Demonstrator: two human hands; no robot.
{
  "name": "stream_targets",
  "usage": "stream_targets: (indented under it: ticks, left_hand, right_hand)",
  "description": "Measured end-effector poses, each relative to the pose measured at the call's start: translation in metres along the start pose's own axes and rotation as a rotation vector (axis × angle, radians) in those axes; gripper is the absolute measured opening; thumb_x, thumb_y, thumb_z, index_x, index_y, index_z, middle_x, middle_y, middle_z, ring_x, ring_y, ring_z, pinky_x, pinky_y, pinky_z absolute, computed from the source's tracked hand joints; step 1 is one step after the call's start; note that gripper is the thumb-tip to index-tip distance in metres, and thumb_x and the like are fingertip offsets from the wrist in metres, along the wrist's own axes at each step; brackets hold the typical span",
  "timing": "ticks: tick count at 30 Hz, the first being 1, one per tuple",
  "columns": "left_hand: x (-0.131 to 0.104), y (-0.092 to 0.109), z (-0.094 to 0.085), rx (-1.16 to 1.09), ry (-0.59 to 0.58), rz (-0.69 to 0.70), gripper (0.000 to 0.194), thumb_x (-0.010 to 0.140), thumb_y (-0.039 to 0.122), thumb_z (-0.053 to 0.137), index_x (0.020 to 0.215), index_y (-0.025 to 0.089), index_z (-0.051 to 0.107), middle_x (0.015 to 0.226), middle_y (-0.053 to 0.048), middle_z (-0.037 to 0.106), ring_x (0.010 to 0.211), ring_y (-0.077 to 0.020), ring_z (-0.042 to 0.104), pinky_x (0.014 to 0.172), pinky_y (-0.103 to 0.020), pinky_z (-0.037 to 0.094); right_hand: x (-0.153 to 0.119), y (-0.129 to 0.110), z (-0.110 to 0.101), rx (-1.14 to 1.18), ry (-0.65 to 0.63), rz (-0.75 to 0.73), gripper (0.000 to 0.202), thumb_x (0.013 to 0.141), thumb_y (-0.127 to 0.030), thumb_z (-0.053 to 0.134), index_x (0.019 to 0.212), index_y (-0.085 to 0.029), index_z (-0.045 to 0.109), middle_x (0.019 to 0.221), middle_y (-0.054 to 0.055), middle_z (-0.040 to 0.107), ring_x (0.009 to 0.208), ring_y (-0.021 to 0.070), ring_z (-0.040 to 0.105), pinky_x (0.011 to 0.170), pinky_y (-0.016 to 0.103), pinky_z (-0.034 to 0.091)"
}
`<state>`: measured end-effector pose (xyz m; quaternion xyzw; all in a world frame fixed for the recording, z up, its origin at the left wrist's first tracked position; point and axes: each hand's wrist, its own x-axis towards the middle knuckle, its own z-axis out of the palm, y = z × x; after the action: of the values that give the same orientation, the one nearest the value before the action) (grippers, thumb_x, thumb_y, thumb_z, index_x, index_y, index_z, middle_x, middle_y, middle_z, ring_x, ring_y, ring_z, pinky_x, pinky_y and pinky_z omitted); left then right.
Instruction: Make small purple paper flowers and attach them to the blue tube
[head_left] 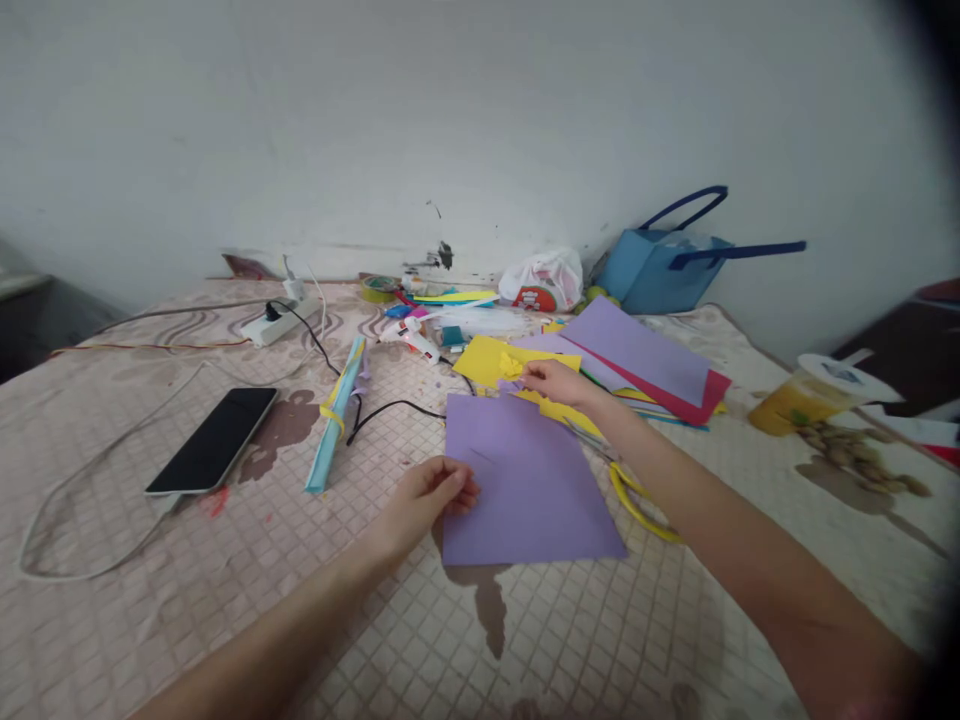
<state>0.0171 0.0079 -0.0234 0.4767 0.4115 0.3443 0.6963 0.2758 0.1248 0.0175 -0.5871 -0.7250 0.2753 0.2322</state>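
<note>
A sheet of purple paper (525, 480) lies in front of me. My left hand (435, 492) is at its left edge, fingers curled together over the paper; whether they grip anything is hidden. Beyond the far edge of the sheet, my right hand (556, 382) is closed in a pinch at a small crumpled piece of yellow paper (511, 366). Flat yellow paper (480, 358) lies behind and under that piece. Scissors with yellow handles (637, 505) rest by the sheet's right side, partly behind my right forearm.
On the left are a phone (214, 440) on a cable, a blue paper strip (334, 430) and a power strip (277, 320). A glue gun (411, 338), purple and red sheets (645, 350), a plastic bag (544, 280), a blue bag (660, 270) and a drink cup (799, 395) stand farther off.
</note>
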Motion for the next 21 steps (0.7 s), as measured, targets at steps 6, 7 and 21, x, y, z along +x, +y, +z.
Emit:
stream_targets:
  ticks: [6,7,21]
  left_hand:
    - [0.000,-0.002,-0.002,0.101,-0.054,0.067,0.030,0.076,0.042,0.062,0.084,0.013,0.057,0.079,-0.004,0.063,0.071,-0.0125,0.058,0.068,-0.026,0.048]
    - [0.000,-0.002,-0.002,0.119,-0.062,0.078,0.029,0.077,0.041,0.060,0.084,0.013,0.057,0.079,-0.004,0.063,0.072,-0.0127,0.058,0.068,-0.026,0.048]
    - [-0.001,0.005,-0.010,0.355,0.001,0.229,0.021,0.084,0.034,0.052,0.085,0.014,0.058,0.082,-0.005,0.063,0.073,-0.0141,0.059,0.069,-0.026,0.048]
  right_hand:
    - [0.030,0.026,0.001,-0.214,0.041,0.053,0.025,0.071,-0.027,0.054,0.049,-0.017,0.045,0.046,-0.006,0.037,0.047,0.0081,0.032,0.047,0.024,0.019]
    - [0.031,0.029,0.002,-0.241,0.061,0.055,0.025,0.070,-0.026,0.054,0.049,-0.017,0.045,0.046,-0.006,0.038,0.047,0.0085,0.033,0.048,0.024,0.019]
    - [-0.058,-0.003,0.007,-0.311,0.226,-0.164,0.018,0.084,-0.027,0.049,0.073,-0.017,0.058,0.072,0.002,0.061,0.065,0.0137,0.053,0.061,0.024,0.037]
